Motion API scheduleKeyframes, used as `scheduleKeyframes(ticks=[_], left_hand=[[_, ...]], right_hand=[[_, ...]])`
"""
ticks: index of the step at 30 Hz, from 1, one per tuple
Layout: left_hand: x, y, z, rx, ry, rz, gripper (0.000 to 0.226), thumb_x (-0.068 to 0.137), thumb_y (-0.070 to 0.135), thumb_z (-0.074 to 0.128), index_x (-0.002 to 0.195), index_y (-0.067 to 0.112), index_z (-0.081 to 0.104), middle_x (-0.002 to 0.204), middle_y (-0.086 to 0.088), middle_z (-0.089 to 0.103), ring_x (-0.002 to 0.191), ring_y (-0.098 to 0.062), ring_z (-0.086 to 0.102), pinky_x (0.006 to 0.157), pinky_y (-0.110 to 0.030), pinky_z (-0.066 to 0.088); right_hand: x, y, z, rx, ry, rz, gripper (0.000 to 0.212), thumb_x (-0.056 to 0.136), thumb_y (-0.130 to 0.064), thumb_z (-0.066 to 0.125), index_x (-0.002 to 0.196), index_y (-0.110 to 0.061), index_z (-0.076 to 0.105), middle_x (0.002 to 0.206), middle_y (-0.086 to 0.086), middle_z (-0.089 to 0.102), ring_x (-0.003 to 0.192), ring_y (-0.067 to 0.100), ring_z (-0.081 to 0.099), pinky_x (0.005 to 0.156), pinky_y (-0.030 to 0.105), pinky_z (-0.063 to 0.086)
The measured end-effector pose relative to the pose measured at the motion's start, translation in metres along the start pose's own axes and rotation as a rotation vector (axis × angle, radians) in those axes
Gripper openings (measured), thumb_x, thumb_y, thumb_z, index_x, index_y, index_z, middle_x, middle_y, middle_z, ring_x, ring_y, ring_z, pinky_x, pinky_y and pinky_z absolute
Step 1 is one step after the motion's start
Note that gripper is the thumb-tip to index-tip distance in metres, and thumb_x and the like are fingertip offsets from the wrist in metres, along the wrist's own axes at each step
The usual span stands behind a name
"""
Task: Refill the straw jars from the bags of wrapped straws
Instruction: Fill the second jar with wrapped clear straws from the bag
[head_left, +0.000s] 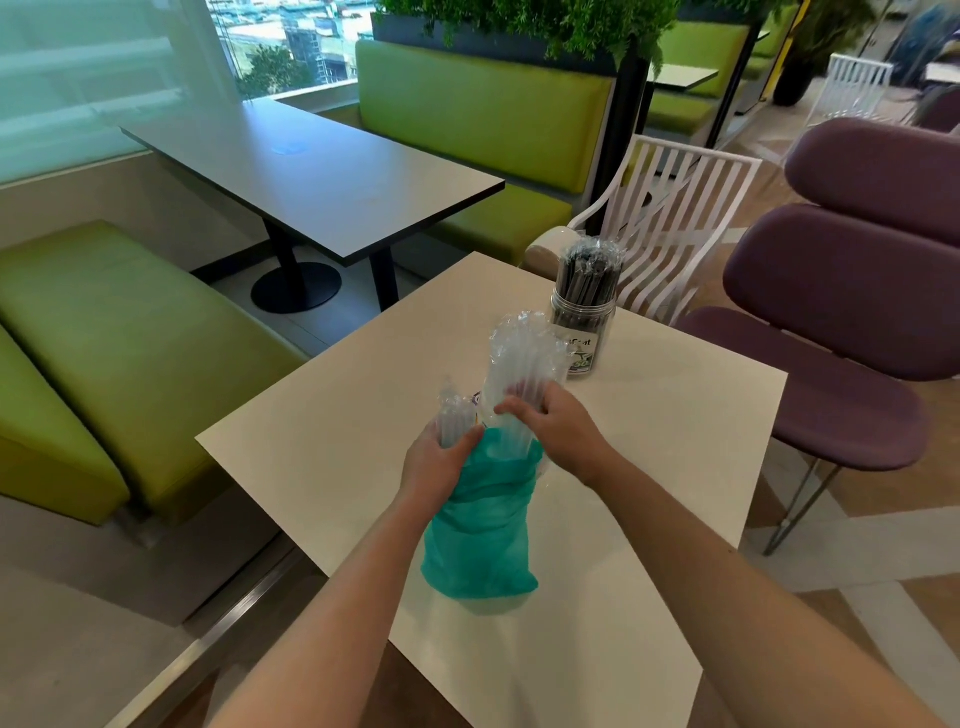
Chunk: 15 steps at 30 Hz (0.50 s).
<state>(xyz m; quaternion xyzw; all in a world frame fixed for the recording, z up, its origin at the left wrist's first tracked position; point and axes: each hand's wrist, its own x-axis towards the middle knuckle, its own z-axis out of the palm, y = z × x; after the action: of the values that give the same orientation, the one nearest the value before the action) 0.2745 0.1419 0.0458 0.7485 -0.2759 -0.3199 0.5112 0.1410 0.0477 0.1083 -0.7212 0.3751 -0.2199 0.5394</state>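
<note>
Lying under both hands, a cream table (649, 467) is noted. Below them, a teal bag (480, 530) is seen; clear wrapped straws (519, 353) are gripped by the right hand (553, 423), a smaller bundle (454, 415) by the left hand (436, 460). Beyond the right hand, a jar (582, 327) of dark straws is set.

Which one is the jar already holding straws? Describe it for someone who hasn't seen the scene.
Start at the square cream table nearest the camera and go to its far corner by the white slatted chair. There stands a clear plastic jar with a printed label, packed with dark wrapped straws. It stands alone, untouched; the clear straws are in the hands.
</note>
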Motion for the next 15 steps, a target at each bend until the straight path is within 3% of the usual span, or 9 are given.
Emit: scheduleKeyframes(ticks=[2,3,8,11,15], left_hand=[[0.001,0.001,0.001,0.069,0.001,0.008,0.032,0.088,0.046,0.066,0.109,0.024,0.058,0.09,0.01,0.063,0.085,-0.012,0.061,0.069,-0.026,0.047],[0.002,0.002,0.002,0.098,0.006,0.014,0.029,0.089,0.046,0.066,0.107,0.024,0.058,0.087,0.011,0.062,0.083,-0.012,0.06,0.066,-0.026,0.045],[0.004,0.004,0.003,0.115,-0.01,0.024,0.031,0.089,0.046,0.064,0.109,0.023,0.058,0.091,0.007,0.063,0.087,-0.016,0.062,0.074,-0.03,0.049],[0.003,0.003,0.002,0.082,-0.022,0.011,0.029,0.089,0.047,0.064,0.109,0.027,0.057,0.095,0.008,0.064,0.09,-0.015,0.063,0.08,-0.032,0.052],[0.003,0.001,0.0,0.058,-0.01,0.013,0.032,0.088,0.048,0.064,0.112,0.027,0.058,0.094,0.009,0.064,0.089,-0.013,0.063,0.079,-0.03,0.051]], right_hand=[[0.003,-0.018,-0.01,-0.007,0.024,-0.042,0.023,0.099,-0.026,0.052,0.119,-0.013,0.055,0.105,0.0,0.069,0.091,-0.002,0.058,0.073,0.006,0.041],[0.005,-0.028,-0.016,-0.013,0.042,-0.066,0.023,0.1,-0.026,0.049,0.12,-0.014,0.053,0.103,-0.001,0.069,0.09,-0.003,0.057,0.071,0.006,0.039],[0.011,-0.075,-0.039,-0.036,0.165,-0.225,0.017,0.101,-0.03,0.048,0.116,-0.024,0.05,0.102,-0.007,0.066,0.098,0.007,0.059,0.089,0.034,0.05],[0.012,-0.09,-0.044,-0.065,0.174,-0.296,0.022,0.1,-0.03,0.048,0.122,-0.024,0.048,0.099,-0.015,0.064,0.096,0.002,0.059,0.09,0.033,0.05],[0.013,-0.086,-0.037,-0.136,0.129,-0.306,0.032,0.098,-0.034,0.052,0.128,-0.021,0.05,0.112,-0.01,0.061,0.09,0.0,0.055,0.087,0.032,0.05]])
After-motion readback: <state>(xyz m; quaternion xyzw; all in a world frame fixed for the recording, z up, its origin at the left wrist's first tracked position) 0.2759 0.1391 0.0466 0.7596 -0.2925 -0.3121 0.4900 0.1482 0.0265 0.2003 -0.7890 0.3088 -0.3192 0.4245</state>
